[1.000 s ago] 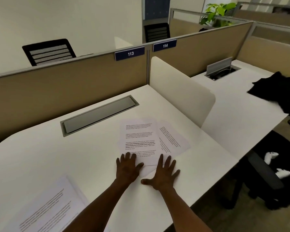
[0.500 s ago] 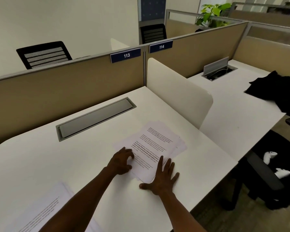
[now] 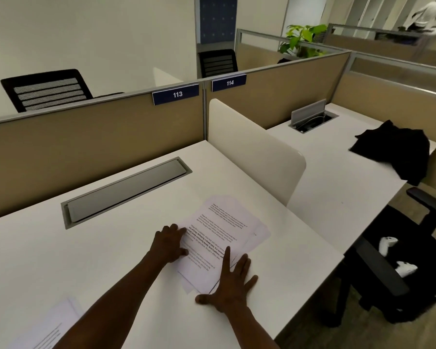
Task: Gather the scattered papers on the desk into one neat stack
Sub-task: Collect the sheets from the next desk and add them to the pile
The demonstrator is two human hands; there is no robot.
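A loose pile of printed sheets point(image 3: 220, 235) lies on the white desk point(image 3: 111, 248), fanned out and turned towards the right. My left hand point(image 3: 168, 244) has its fingers curled against the pile's left edge. My right hand point(image 3: 230, 280) lies flat with fingers spread, its fingertips on the pile's near right corner and its palm on the desk. More printed papers point(image 3: 48, 328) lie at the desk's near left corner, partly cut off by the frame and by my left forearm.
A closed grey cable tray point(image 3: 126, 191) is set into the desk behind the pile. A cream divider panel point(image 3: 252, 149) stands to the right. On the neighbouring desk lies a black garment point(image 3: 398, 149). A black chair point(image 3: 398, 268) holds white controllers.
The sheets have been turned and pushed together, now lying skewed to the right. My left hand went from flat on the paper to curled at the pile's left edge. The right hand stays flat.
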